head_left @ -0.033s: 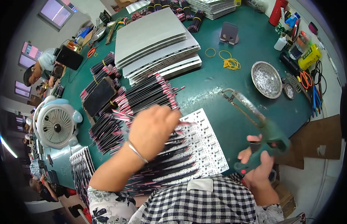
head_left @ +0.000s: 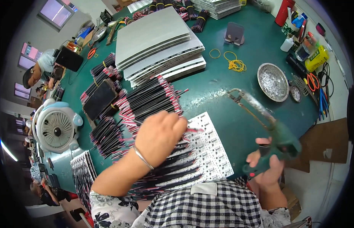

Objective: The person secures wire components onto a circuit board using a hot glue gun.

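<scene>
My left hand, a bangle on its wrist, is closed over the right end of a bundle of black wires with red and white ends. Red-tipped wires stick out past its fingertips, above a white circuit board panel; the fingertips are partly hidden. Rows of black wires lie across the panel's left part. In my right hand is a green soldering gun, gripped by its handle. Its metal arm and tip point up and left over the table, apart from the panel.
Stacked panels stand at the back, near yellow rubber bands and a phone stand. A metal bowl with silvery bits sits at right. A dark phone and a fan are at left, where another person works.
My left hand has shifted slightly down and to the right over the wires. My right hand, still holding the soldering gun, has moved a little to the right.
</scene>
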The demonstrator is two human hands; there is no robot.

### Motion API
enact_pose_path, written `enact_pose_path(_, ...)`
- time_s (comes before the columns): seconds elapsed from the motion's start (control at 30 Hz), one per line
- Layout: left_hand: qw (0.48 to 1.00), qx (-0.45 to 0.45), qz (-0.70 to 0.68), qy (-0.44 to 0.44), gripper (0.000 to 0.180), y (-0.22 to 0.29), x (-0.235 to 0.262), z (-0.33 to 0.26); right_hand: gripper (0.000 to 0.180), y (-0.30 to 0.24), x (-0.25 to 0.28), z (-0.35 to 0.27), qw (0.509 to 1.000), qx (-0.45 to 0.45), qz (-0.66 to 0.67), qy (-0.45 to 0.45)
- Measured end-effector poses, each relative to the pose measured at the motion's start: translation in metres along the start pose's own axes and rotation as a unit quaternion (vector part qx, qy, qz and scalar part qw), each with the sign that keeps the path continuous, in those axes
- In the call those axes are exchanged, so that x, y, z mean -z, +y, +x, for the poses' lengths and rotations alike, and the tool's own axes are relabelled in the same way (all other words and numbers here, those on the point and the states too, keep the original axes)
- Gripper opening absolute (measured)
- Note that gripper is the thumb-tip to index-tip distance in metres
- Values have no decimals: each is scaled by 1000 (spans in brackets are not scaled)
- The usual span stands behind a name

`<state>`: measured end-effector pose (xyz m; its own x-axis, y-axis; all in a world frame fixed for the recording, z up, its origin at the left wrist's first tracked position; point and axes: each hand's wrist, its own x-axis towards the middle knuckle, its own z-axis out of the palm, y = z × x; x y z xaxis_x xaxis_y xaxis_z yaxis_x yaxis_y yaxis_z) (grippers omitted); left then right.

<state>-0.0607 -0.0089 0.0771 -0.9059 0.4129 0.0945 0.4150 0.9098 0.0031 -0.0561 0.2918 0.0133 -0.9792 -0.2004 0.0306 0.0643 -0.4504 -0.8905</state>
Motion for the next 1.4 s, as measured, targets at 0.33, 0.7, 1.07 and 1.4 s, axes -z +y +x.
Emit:
enact_pose_path(0.33,994,32,-91,58,29,-14,-57,-9,64,-10,10,17,971,-153,-152,-104)
enact_pose_path(0.7,993,39,-93,55,26,-18,-56,-19,42,3,2,6,916,-216,-292,-167)
enact_pose_path(1.07,988,64,-121,72,30,-17,-62,-31,57,13,-19,7,914,-176,-315,-183)
enact_pose_path(1.4,995,-44,11,91,23,-31,-11,2,45,10,-11,-2,958,-163,-226,-66)
